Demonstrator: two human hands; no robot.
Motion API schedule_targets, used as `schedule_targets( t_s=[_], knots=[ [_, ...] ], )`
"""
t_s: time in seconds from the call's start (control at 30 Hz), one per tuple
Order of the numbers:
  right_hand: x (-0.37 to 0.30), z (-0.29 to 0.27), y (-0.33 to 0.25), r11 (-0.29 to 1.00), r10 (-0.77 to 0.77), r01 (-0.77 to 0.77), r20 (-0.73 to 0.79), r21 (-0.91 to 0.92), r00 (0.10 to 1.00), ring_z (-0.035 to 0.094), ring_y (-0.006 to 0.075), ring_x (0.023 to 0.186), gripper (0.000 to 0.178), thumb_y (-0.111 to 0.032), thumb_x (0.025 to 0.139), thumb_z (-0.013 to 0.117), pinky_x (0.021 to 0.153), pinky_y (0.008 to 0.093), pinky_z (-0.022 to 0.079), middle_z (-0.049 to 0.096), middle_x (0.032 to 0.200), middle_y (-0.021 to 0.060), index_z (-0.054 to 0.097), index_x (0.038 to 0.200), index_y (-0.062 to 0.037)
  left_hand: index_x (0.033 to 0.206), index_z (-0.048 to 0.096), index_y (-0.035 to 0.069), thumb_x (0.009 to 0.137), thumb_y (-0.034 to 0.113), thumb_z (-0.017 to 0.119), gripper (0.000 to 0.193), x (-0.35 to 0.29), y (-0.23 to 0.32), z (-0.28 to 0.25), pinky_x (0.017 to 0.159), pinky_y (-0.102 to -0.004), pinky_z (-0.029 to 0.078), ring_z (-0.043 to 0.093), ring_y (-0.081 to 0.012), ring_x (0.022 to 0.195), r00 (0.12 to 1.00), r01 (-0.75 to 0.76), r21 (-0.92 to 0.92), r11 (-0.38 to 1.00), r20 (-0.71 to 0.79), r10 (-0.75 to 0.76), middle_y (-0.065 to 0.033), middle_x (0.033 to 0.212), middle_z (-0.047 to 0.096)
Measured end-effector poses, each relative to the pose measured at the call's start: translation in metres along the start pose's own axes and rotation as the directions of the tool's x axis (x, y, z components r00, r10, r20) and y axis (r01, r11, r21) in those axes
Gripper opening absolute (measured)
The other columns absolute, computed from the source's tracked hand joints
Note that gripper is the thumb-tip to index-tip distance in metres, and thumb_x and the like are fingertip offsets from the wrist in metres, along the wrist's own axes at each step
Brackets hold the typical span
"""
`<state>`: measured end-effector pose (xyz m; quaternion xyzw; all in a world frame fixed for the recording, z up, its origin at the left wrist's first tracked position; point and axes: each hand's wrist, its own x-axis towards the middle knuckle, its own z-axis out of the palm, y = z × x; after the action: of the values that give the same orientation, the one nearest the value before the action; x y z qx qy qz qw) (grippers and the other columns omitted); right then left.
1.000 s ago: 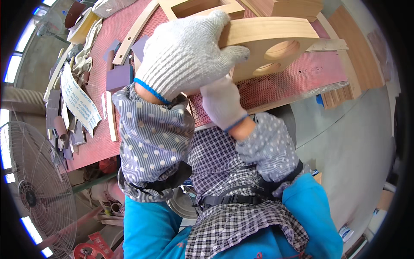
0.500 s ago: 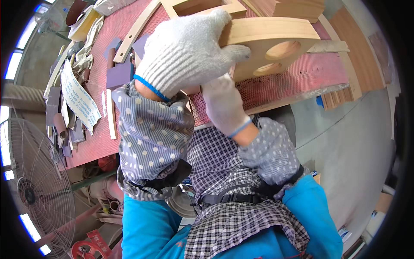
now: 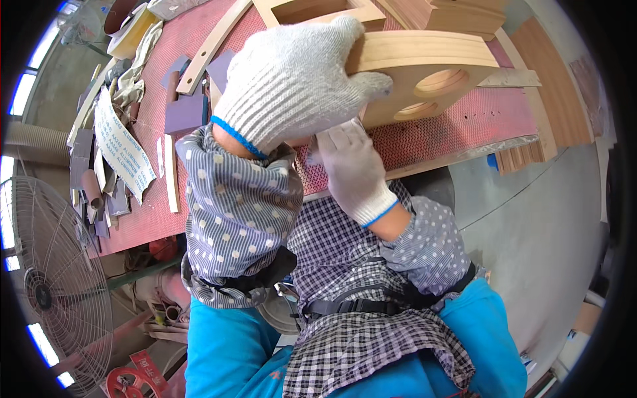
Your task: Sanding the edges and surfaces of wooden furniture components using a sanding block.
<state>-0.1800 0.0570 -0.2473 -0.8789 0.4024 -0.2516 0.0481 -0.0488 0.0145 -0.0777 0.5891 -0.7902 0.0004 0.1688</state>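
Observation:
A thick pale wooden piece with a curved top edge and two round holes (image 3: 388, 53) stands on edge on the bench. In its white knitted glove, my left hand (image 3: 298, 79) is closed around the left end of the piece, thumb on the near face. Just below it, my right hand (image 3: 355, 166) wears a thinner white glove, its fingers curled in at the lower left end of the piece. What those fingers hold, if anything, is mostly hidden; a small pale edge shows beside them.
Red mesh matting (image 3: 438, 132) covers the bench. To the left lie purple sanding blocks (image 3: 186, 114), wood strips (image 3: 213, 46) and a printed abrasive sheet (image 3: 119, 146). A wooden frame (image 3: 318, 12) and wood blocks (image 3: 464, 20) stand behind. A large fan (image 3: 56, 285) stands lower left.
My right hand has shifted slightly right and toward me, its fingers now showing more below the wooden piece. The piece and my left hand have moved a little right and down in view.

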Motion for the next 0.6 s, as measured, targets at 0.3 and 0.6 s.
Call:
schedule_targets(
  t_s=[0.3,0.6],
  knots=[
    [0.000,0.010,0.003,0.990,-0.053,0.043,-0.071,-0.134,0.996,0.059,0.0374,0.133,0.036,-0.017,0.094,0.058,0.120,0.0506,0.040,0.065,0.137,0.0227,0.066,0.121,0.0048,0.119,0.066,0.009,0.090,0.056,0.074,0.056,0.001,0.003,0.003,0.076,-0.0472,0.056,0.074,-0.0365,0.084,1.000,0.026,-0.034,0.999,0.007,-0.026,-0.0190,0.091,0.074],
    [0.001,0.005,0.008,0.999,0.050,-0.049,0.025,-0.023,0.998,0.055,0.0422,0.138,0.041,-0.016,0.091,0.062,0.123,0.0507,0.036,0.062,0.139,0.0268,0.065,0.127,0.0050,0.124,0.066,0.010,0.089,0.055,0.075,0.057,0.006,0.001,0.010,0.077,-0.0468,0.058,0.075,-0.0370,0.087,0.998,0.001,-0.057,0.998,0.060,0.002,-0.0209,0.095,0.075]
  ],
)
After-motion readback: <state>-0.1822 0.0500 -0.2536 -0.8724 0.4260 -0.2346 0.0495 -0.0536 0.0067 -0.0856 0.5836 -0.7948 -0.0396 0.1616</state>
